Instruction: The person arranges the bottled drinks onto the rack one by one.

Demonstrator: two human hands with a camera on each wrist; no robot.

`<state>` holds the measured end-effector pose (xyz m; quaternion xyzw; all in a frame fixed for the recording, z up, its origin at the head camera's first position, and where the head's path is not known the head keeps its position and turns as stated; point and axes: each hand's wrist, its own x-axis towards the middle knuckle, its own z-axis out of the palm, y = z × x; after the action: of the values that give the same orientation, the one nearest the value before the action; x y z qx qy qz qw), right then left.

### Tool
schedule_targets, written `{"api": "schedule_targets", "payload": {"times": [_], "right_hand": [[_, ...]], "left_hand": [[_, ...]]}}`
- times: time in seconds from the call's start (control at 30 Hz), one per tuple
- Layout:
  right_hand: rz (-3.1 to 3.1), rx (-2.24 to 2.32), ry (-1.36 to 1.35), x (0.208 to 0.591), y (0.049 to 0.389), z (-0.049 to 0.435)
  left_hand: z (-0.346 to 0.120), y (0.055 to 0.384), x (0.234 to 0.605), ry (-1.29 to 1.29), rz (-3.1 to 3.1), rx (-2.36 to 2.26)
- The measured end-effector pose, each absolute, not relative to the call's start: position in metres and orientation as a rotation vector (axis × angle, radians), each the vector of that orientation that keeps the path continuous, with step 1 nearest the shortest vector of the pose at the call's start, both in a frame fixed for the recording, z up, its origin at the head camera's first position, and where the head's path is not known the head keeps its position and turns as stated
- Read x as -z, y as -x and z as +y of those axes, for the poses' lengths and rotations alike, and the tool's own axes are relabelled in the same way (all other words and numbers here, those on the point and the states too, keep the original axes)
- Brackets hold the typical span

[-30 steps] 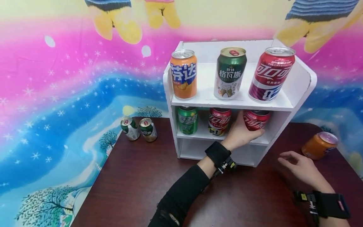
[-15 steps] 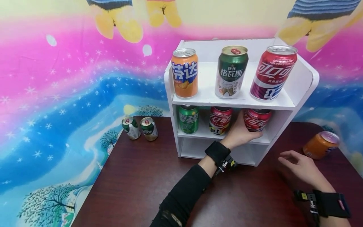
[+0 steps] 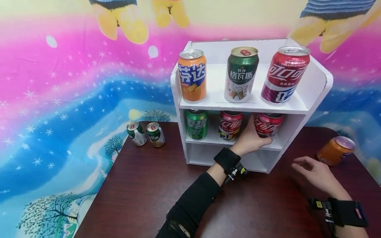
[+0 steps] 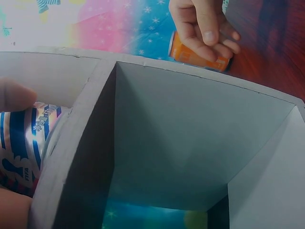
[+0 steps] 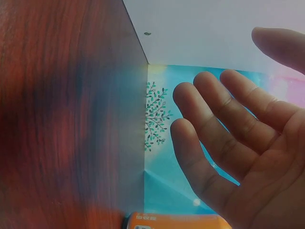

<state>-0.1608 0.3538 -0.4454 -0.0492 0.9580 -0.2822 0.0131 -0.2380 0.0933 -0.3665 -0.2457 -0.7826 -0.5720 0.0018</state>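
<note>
In the head view my left hand [image 3: 249,138] grips a red cola can [image 3: 269,125] at the right end of the white rack's [image 3: 190,105] middle shelf. Fingers are on its left side, the thumb low at its front. The left wrist view shows only part of this can [image 4: 21,143], between the thumb and a finger. Another red cola can [image 3: 230,125] and a green soda can [image 3: 197,125] stand left of it. My right hand [image 3: 318,175] holds nothing, its fingers relaxed, just in front of an orange soda can [image 3: 335,151] on the table.
On the top shelf stand an orange soda can [image 3: 192,76], a green-and-white kvass can [image 3: 241,74] and a red cola can [image 3: 285,75]. Two small green-topped cans [image 3: 136,134] are on the dark wooden table [image 3: 143,185] left of the rack. A printed backdrop [image 3: 74,82] hangs behind.
My left thumb has shifted slightly to the left at the front of the cola can, which stays at about the same spot on the shelf. The right hand has not moved.
</note>
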Motion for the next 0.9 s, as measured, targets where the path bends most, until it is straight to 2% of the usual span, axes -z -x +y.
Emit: {"api": "schedule_targets", "payload": {"times": [0.3,0.9], "right_hand": [[3.004,0.878,0.175,0.4434,0.1594,0.3542],[3.016,0.914,0.182,0.4438,0.1584,0.3567]], "left_hand": [[0.0941,0.2378,0.3679,0.715,-2.479,1.797],[0.0917,0.2372,0.3668,0.787,-2.461,1.797]]}}
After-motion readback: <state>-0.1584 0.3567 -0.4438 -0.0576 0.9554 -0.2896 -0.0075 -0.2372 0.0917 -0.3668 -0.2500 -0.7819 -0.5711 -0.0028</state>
